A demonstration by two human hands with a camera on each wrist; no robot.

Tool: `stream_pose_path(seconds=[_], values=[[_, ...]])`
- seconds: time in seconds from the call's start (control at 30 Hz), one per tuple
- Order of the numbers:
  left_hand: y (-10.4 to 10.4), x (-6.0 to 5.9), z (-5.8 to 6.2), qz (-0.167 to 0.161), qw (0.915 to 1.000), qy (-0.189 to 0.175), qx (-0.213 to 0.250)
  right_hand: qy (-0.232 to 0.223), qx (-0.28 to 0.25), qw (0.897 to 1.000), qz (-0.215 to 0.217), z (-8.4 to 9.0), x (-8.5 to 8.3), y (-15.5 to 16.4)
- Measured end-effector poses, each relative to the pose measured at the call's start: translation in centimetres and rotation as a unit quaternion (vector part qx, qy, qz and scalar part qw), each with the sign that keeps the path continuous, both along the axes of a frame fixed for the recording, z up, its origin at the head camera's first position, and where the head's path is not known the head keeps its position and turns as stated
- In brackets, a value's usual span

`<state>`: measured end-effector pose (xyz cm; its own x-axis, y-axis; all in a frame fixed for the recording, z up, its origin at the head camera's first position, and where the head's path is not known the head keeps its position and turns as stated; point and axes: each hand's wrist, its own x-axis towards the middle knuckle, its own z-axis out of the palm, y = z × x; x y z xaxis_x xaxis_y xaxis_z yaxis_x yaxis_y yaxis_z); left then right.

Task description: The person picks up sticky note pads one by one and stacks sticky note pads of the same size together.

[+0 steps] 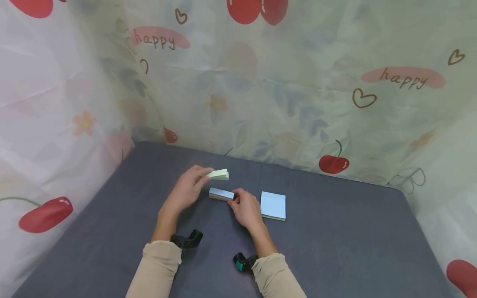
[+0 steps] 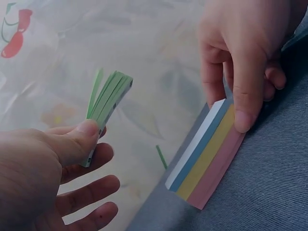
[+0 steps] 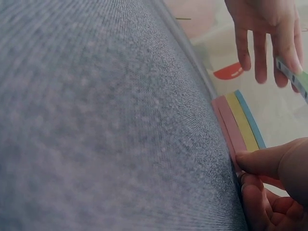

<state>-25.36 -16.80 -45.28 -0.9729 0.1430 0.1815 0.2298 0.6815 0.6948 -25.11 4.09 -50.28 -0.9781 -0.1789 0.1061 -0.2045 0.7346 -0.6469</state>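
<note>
My left hand point(image 1: 185, 189) pinches a narrow pad of pale green sticky notes point(image 1: 220, 174) between thumb and fingers, raised over the table. In the left wrist view its green sheets point(image 2: 109, 96) fan apart at the free end. My right hand point(image 1: 247, 209) grips one end of a narrow sticky note block point(image 1: 220, 193), nearer to me than the green pad. White, blue, yellow and pink layers show along the block's side point(image 2: 204, 161) in the left wrist view. Right beside my right hand lies a square light blue sticky note pad point(image 1: 273, 204) with a yellowish lower edge.
A dark grey cloth covers the table point(image 1: 335, 240). Behind and at both sides hangs a pale curtain point(image 1: 242, 82) printed with cherries, hearts and the word happy. Each wrist wears a black strap device, such as the left one point(image 1: 188, 239).
</note>
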Motion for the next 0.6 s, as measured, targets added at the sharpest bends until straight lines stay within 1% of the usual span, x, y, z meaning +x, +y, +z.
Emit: stream_pose_path(seconds=[0.13, 0.27, 0.33, 0.4, 0.5, 0.6], values=[[-0.3, 0.3, -0.3, 0.009, 1.0, -0.004, 0.001, -0.013, -0.013, 1.0, 0.012, 0.1, 0.0, 0.0], [-0.7, 0.4, -0.7, 0.015, 0.9998, -0.014, 0.003, -0.031, -0.037, 0.999, 0.022, 0.6, 0.1, 0.1], [-0.7, 0.3, -0.8, 0.012, 0.9997, -0.021, 0.003, -0.037, -0.043, 0.998, 0.022, 1.0, 0.1, 0.2], [-0.7, 0.2, -1.0, 0.01, 0.9996, -0.026, -0.001, -0.042, -0.038, 0.998, 0.018, 1.3, 0.2, 0.3], [-0.6, 0.0, -1.3, 0.01, 0.9994, -0.03, -0.011, -0.031, -0.021, 0.999, 0.01, 1.9, 0.4, 0.2], [-0.6, -0.1, -1.4, 0.008, 0.9994, -0.029, -0.019, -0.018, -0.022, 1.0, 0.001, 2.6, 0.7, 0.2]])
